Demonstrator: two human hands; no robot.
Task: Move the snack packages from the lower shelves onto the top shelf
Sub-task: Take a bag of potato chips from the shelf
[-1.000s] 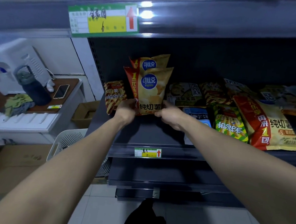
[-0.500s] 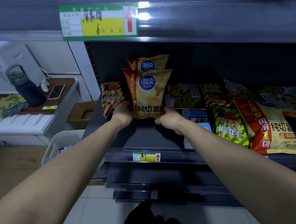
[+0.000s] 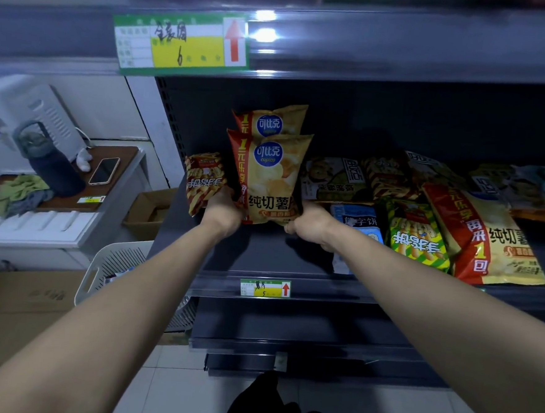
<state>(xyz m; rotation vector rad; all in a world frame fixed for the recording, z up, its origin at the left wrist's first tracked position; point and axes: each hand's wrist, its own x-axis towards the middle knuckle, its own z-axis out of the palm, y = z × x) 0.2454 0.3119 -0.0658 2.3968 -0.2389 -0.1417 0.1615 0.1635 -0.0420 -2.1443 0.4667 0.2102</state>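
Observation:
A yellow and red chip bag (image 3: 268,177) stands upright on the dark middle shelf (image 3: 261,254). My left hand (image 3: 224,214) grips its lower left corner and my right hand (image 3: 308,223) grips its lower right corner. A second, identical chip bag (image 3: 270,122) stands right behind it. A small striped snack bag (image 3: 202,182) leans just left of my left hand. Several more snack packages (image 3: 417,236) lie on the same shelf to the right. The top shelf's front edge (image 3: 372,52) runs overhead, bearing a green and yellow price label (image 3: 182,43).
Lower dark shelves (image 3: 288,326) sit below. To the left are a white basket (image 3: 112,263), cardboard boxes (image 3: 15,311), and a side table (image 3: 115,176) with a phone (image 3: 104,170), a dark bottle (image 3: 51,165) and a white appliance (image 3: 22,114).
Both hands keep their hold on the front chip bag. The bag and hands sit slightly lower and further left in the view; the view has tilted a little.

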